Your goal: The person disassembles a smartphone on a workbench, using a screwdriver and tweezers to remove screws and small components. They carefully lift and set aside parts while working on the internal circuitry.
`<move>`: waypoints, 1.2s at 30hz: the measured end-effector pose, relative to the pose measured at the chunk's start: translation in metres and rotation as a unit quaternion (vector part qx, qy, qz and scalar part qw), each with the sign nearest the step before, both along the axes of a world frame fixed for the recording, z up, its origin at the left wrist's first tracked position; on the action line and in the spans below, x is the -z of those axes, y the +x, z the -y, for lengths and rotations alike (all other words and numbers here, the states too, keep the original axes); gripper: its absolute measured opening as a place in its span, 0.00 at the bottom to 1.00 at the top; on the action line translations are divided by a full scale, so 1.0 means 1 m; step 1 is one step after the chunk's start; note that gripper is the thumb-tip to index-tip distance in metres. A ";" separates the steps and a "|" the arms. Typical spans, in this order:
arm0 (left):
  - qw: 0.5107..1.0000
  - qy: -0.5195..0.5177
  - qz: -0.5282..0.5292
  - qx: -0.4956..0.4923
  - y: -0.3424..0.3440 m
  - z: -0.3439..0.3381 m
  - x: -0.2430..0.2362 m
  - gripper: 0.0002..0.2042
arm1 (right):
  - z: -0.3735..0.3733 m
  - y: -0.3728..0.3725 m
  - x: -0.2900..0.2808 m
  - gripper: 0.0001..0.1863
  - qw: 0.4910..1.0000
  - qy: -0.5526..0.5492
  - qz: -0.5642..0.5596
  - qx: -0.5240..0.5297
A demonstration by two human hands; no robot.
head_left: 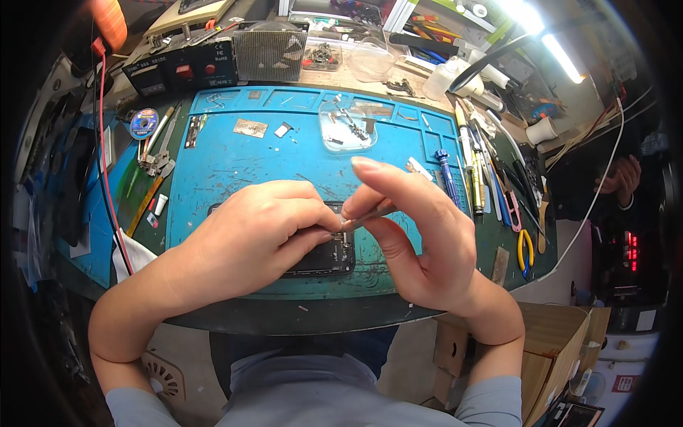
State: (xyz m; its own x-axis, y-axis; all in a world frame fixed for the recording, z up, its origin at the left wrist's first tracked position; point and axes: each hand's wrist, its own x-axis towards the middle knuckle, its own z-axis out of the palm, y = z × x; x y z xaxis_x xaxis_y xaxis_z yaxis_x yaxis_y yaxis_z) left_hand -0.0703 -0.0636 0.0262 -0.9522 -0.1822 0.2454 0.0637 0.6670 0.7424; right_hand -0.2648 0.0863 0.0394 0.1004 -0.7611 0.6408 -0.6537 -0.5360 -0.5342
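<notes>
A dark opened phone (320, 256) lies on the blue silicone mat (242, 156), partly hidden under both hands. My left hand (274, 235) rests over it, fingers curled and pressed together at its upper right part, on a tiny pale piece too small to name. My right hand (420, 242) has its index finger raised and the other fingers closed around a thin brownish strip or tool (377, 213), whose left end meets my left fingertips above the phone.
A clear tray of small parts (345, 139) sits behind. Tools (482, 164) line the right, yellow-handled pliers (526, 252) among them; a solder spool (144, 123) and cables are left. A black powered box (178, 67) stands at the back. Another hand (626, 174) shows far right.
</notes>
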 end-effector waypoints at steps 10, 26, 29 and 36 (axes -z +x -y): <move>1.000 0.011 -0.013 -0.009 -0.003 -0.001 -0.010 0.09 | -0.005 -0.002 -0.017 0.23 0.998 0.032 -0.048 0.017; 0.984 0.157 0.021 -0.080 -0.015 -0.010 -0.018 0.32 | 0.002 0.007 -0.016 0.27 0.999 0.021 -0.015 0.022; 0.988 0.142 -0.031 -0.049 -0.023 -0.008 -0.008 0.34 | 0.003 0.005 -0.015 0.27 0.999 -0.003 -0.013 0.045; 0.986 0.161 -0.039 -0.033 -0.013 -0.008 -0.004 0.33 | 0.001 0.003 -0.017 0.27 0.997 -0.001 -0.060 0.044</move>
